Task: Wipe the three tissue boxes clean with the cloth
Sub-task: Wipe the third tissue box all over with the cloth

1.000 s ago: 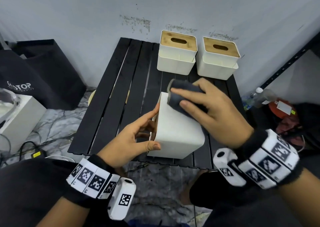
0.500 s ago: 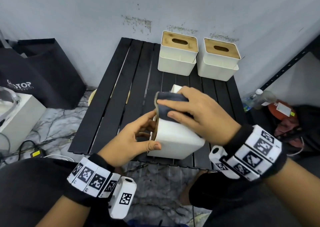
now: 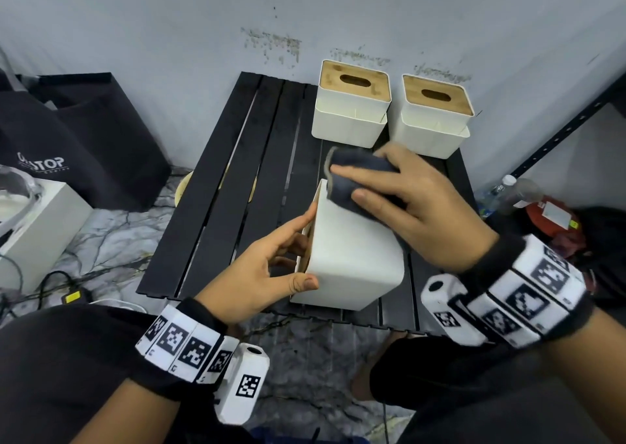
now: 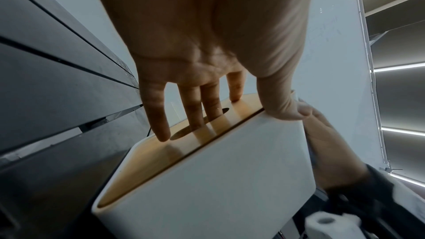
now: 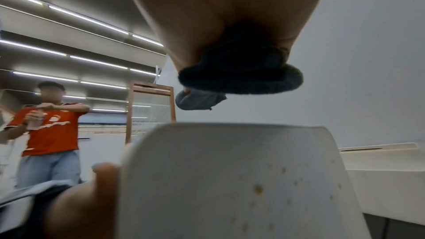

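My right hand [image 3: 420,206] has its fingers [image 3: 364,197] curled over a folded dark cloth [image 3: 352,175], clamping it against the far end of a white tissue box [image 3: 352,257]. The box lies tipped on its side near the front edge of a black slatted table [image 3: 216,206], so a broad white wall faces up for wiping. In the right wrist view that wall shows small brown specks, so I judge it is not yet clean.

My left hand [image 3: 267,267] steadies the box from the left. Its fingers [image 4: 158,123] are spread apart and nearly straight, with the tips pressing on the wooden lid [image 4: 184,148], which faces left. Two of them reach the oval slot. The thumb hooks over the near white edge. I think this brace keeps the box from sliding while the cloth rubs.

At the far right of the table, against the grey wall [image 3: 203,20], stand the other two tissue boxes [image 3: 352,104] [image 3: 435,121]. They are upright, side by side, with lids on top, well apart from my hands. I cannot tell whether they have been wiped.

On the floor to the left sits a black bag [image 3: 84,145]. In the right wrist view, a person in an orange shirt [image 5: 50,123] stands in the background.
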